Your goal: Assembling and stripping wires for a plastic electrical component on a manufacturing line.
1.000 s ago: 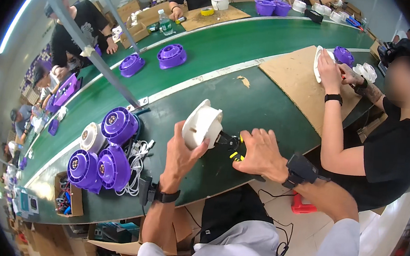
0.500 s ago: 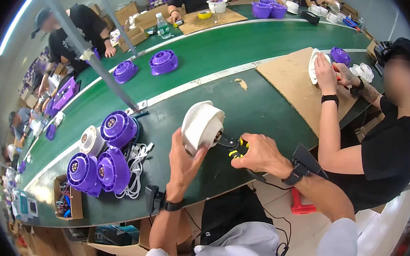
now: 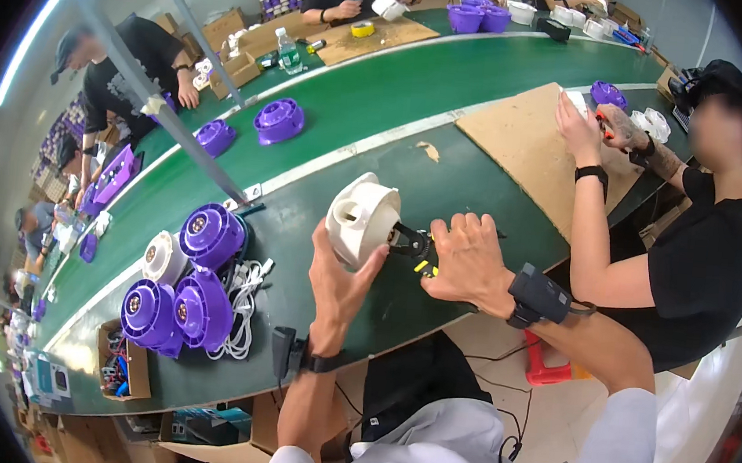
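Note:
In my left hand (image 3: 340,282) is a white round plastic housing (image 3: 356,221), gripped by its lower rim and tilted above the green table. A hole shows in its raised face. My right hand (image 3: 472,262) is wrapped around pliers (image 3: 421,246) with black jaws and yellow-black handles. The jaw tips reach the right side of the housing; what they bite on is hidden there.
To the left stand several purple housings (image 3: 203,312), a white one (image 3: 164,257) and a coiled white cable (image 3: 245,313). A small carton of parts (image 3: 123,364) sits at the near edge. A co-worker (image 3: 695,260) works over cardboard (image 3: 519,147) at right. A grey post (image 3: 182,127) rises beyond.
The white housing has turned in my left hand, so its holed face shows more. My right hand has rolled over with the pliers, its back now upward. Purple housings beyond have shifted left.

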